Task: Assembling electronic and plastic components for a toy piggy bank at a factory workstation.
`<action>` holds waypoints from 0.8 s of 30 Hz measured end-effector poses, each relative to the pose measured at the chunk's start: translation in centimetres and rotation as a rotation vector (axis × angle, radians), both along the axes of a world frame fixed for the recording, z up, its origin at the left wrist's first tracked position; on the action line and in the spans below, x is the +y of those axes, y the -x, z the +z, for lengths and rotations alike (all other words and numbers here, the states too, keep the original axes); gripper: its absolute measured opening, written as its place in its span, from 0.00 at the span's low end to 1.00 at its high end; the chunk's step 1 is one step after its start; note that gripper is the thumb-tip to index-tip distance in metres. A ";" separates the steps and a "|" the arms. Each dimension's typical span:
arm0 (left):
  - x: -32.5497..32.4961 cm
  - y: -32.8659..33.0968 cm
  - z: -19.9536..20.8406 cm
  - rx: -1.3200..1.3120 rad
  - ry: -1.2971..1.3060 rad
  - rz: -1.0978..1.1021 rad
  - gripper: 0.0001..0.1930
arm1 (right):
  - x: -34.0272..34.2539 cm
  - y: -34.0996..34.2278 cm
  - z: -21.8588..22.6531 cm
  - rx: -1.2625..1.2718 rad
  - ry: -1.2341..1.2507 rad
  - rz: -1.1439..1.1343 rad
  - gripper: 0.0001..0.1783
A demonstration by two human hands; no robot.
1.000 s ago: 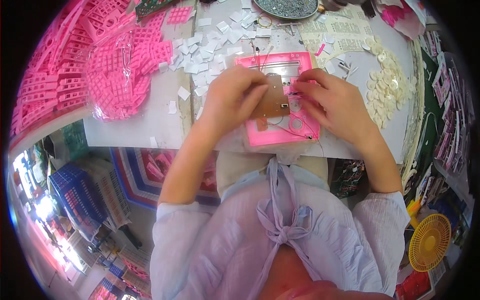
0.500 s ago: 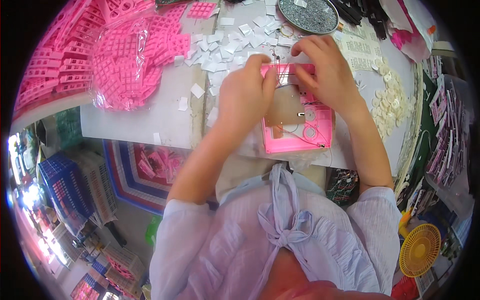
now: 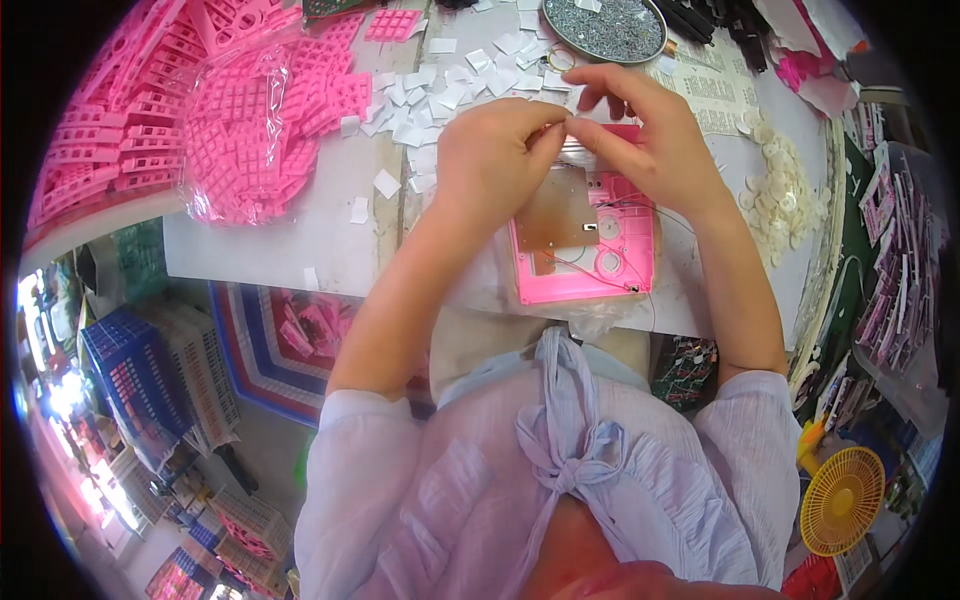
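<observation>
Both hands, left hand (image 3: pixel 492 160) and right hand (image 3: pixel 655 150), have moved up the pink case (image 3: pixel 590 245) (fingertips pinching together at its top edge).

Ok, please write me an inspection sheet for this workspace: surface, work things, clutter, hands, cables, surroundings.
Surface: white table, crowded along its far side.
Job's things: pink plastic casing with brown board lying in it.
Clutter: white paper squares, bag of pink grid parts, round dish of grey bits, pale discs.
Hands: left hand and right hand meet fingertips above the casing's top edge; pinched item too small to tell.
Cables: thin wires on the casing.
Surroundings: yellow fan, blue crates.
</observation>
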State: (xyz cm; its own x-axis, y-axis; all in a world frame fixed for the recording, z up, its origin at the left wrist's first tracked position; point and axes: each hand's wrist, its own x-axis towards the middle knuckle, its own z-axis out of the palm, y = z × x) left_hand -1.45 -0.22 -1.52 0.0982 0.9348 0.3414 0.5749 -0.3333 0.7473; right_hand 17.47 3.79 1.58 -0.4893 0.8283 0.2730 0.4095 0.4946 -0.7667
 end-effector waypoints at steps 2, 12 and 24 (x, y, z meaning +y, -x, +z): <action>-0.1 -0.2 0.2 0.010 -0.001 -0.032 0.11 | -0.2 -0.1 0.1 0.016 0.077 0.034 0.09; 0.8 -1.2 0.8 0.387 0.065 0.015 0.09 | -2.2 -1.7 -0.3 -0.404 -0.357 0.001 0.03; -1.9 -0.5 0.6 0.040 0.029 -0.128 0.06 | -7.1 -2.1 0.4 -0.512 -0.099 0.026 0.04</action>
State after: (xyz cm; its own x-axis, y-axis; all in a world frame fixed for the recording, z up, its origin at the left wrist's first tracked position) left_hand -0.92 -2.08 -0.92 0.2306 0.9230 0.3082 0.5581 -0.3849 0.7351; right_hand 19.55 -3.28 2.02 -0.6005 0.7965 0.0701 0.7064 0.5696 -0.4201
